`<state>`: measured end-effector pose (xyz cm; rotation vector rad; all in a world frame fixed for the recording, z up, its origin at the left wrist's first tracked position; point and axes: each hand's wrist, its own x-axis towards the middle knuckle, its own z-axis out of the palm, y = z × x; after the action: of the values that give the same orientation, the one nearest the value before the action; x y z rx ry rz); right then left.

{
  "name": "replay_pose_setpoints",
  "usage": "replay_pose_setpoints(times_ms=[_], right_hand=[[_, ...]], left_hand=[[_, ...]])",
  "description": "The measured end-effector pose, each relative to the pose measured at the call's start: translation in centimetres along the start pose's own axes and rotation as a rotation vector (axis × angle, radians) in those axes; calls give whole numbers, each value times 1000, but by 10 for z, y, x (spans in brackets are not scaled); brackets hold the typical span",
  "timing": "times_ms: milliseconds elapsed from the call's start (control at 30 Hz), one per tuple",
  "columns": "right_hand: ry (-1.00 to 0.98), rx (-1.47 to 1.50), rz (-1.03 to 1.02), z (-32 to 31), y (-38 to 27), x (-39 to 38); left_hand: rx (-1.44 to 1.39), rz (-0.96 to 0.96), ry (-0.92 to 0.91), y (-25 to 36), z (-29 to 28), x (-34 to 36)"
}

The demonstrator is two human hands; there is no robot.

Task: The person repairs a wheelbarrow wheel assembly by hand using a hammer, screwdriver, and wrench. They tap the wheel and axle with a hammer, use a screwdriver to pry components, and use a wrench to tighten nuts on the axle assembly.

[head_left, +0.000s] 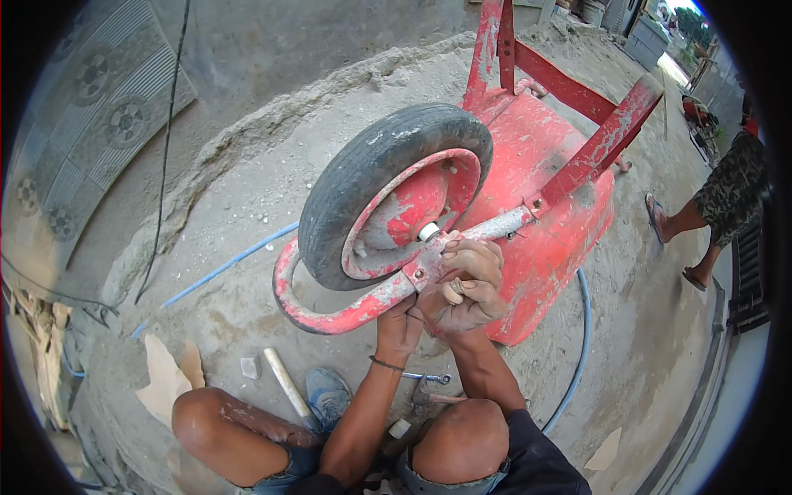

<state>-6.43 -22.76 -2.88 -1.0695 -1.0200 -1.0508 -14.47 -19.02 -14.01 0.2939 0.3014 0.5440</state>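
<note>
A red, paint-worn wheelbarrow [536,165] lies upside down in front of me, its wheel [396,198] with the black tyre facing up. The curved front tube [346,318] of its frame bends around the tyre. At the axle bracket [422,272], my right hand [472,285] has its fingers curled tightly; whatever they pinch is too small or hidden to make out. My left hand [402,328] reaches up under the same bracket from below, its fingertips hidden behind the metal and the other hand. A metal spanner [426,377] lies on the ground below my wrists.
A pale rod-like handle [285,379] lies beside my shoe [328,396]. A blue hose [582,330] runs along the ground. Torn cardboard [162,384] lies at the left. Another person's legs [701,219] show at the right. Patterned tiles [124,124] lean at the far left.
</note>
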Motion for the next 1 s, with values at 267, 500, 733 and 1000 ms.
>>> replay_pose_setpoints(times_ms=[267, 500, 733, 1000], right_hand=[[188, -213, 401, -64, -16, -39], [-1313, -219, 1207, -185, -36, -139], [-1519, -334, 837, -218, -39, -178], [-1944, -193, 416, -184, -82, -139]], left_hand=[[-111, 67, -60, 2, -7, 0], [-56, 49, -110, -1, -8, 4], [448, 279, -27, 15, 15, -17], [669, 366, -30, 23, 34, -26]])
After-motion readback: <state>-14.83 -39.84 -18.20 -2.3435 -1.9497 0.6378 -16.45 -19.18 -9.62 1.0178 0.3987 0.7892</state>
